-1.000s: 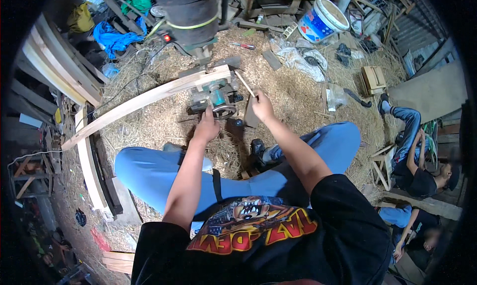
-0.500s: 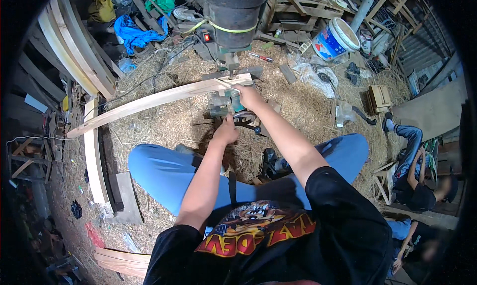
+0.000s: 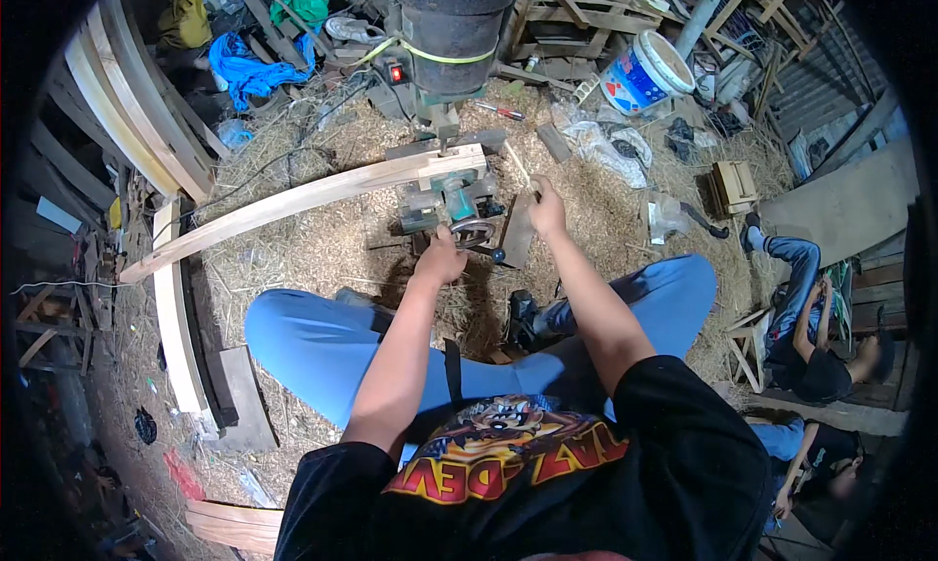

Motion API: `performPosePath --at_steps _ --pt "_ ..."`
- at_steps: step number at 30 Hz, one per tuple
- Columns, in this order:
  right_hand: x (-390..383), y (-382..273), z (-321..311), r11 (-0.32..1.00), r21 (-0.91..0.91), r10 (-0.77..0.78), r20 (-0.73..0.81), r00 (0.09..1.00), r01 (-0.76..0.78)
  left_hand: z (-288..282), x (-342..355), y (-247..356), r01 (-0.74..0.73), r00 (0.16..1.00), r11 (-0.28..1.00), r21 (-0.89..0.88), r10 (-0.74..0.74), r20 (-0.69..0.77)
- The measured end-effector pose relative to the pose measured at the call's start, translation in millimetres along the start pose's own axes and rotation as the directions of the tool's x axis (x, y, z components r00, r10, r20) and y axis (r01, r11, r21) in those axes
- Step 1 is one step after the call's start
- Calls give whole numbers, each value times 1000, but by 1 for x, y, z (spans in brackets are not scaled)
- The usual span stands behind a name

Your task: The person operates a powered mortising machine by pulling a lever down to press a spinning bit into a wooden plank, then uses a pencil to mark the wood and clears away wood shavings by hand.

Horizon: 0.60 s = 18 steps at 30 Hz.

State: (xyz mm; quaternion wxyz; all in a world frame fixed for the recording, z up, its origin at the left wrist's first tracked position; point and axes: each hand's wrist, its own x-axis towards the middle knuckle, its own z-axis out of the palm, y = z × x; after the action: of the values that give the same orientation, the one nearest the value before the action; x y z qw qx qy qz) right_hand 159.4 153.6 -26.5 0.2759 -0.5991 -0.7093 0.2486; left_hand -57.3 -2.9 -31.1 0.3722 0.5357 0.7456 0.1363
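A long curved pale wooden slat (image 3: 293, 204) lies across a green machine vise (image 3: 451, 197) under a dark drill-like machine (image 3: 455, 23). My left hand (image 3: 440, 260) grips the round handwheel (image 3: 473, 234) at the front of the vise. To the right of the slat's end, my right hand (image 3: 547, 209) is closed on a thin wooden stick (image 3: 518, 165) that points up and left. My blue-trousered legs straddle the machine on a floor of straw.
Curved wooden slats (image 3: 127, 102) are stacked at the left. A white and blue bucket (image 3: 643, 72) stands at the upper right, a screwdriver (image 3: 503, 110) lies beside the machine. A person (image 3: 816, 336) sits at the right on the floor. A small wooden box (image 3: 735, 187) lies nearby.
My right hand has pulled back from the slat's end to the right, holding the thin stick. My left hand stays at the handwheel.
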Motion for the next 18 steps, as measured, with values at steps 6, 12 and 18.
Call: performPosePath --at_steps 6,12,18 --pt "49 -28 30 945 287 -206 157 966 156 -7 -7 11 17 1000 1000 21 -17 0" --pt "97 -66 50 972 236 -90 363 927 2 -4 -7 3 -2 1000 1000 -6 2 -23" --pt "124 -72 49 939 331 -80 481 873 -95 -13 -8 18 44 997 999 -3 -44 64"
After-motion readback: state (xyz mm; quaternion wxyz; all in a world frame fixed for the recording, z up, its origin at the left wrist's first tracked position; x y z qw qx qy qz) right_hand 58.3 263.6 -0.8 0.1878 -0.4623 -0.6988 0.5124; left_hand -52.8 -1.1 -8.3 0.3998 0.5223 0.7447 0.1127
